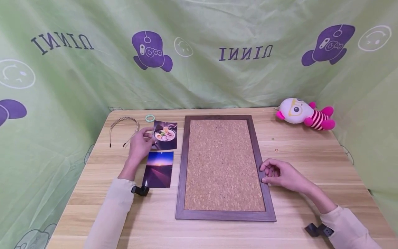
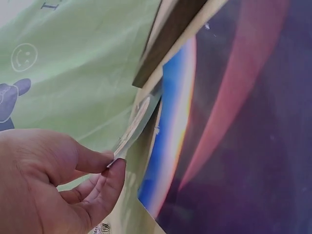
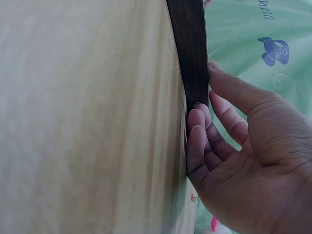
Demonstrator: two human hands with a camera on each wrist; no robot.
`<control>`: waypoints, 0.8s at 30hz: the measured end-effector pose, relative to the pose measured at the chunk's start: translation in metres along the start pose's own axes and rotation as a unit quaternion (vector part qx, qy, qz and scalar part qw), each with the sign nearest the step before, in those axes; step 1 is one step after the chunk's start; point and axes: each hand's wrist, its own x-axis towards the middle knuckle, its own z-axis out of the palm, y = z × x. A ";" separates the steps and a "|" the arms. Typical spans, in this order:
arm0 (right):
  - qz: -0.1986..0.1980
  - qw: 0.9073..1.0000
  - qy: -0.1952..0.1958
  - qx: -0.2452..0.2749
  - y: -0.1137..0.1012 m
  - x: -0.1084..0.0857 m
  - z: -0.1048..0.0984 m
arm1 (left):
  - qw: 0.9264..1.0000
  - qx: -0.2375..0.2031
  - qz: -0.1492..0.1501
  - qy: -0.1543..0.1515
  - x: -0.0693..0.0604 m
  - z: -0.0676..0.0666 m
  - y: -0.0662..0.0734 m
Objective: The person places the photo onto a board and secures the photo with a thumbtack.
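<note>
My left hand (image 1: 141, 143) pinches the left edge of a glossy photo of a noodle bowl (image 1: 165, 135). Seen from the left wrist, this photo (image 2: 134, 124) is bent and lifted at the pinched edge, between thumb and fingertip. Just below it lies a sunset photo (image 1: 158, 169), nearest the left wrist. To the right of both photos is a cork board (image 1: 224, 166) in a dark brown frame. My right hand (image 1: 284, 174) holds the frame's right side; the right wrist view shows the thumb on one face and curled fingers against the frame's edge (image 3: 190, 53).
A beaded headband (image 1: 124, 119) and a mint-green ring (image 1: 150, 118) lie at the back left. Two tiny rings, one of them reddish (image 1: 276, 150), lie right of the board. A pink and white plush toy (image 1: 306, 114) rests at the back right. Green printed cloth (image 1: 199, 83) surrounds the wooden table.
</note>
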 end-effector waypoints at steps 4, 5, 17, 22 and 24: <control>-0.001 1.000 0.001 -0.001 0.000 0.000 0.000 | 1.000 -0.021 -0.002 0.015 -0.001 -0.001 0.003; -0.002 1.000 0.000 0.000 0.000 0.000 0.000 | 1.000 -0.024 -0.004 0.018 -0.002 -0.001 0.003; -0.002 1.000 -0.001 0.003 0.001 0.000 0.000 | 0.995 -0.084 0.002 0.052 -0.008 0.001 0.019; -0.002 1.000 0.000 0.005 0.001 -0.001 0.000 | 0.992 -0.107 0.028 0.064 -0.013 0.004 0.036; -0.002 1.000 0.000 0.005 0.002 -0.001 0.000 | 0.991 -0.115 0.042 0.061 -0.015 0.007 0.043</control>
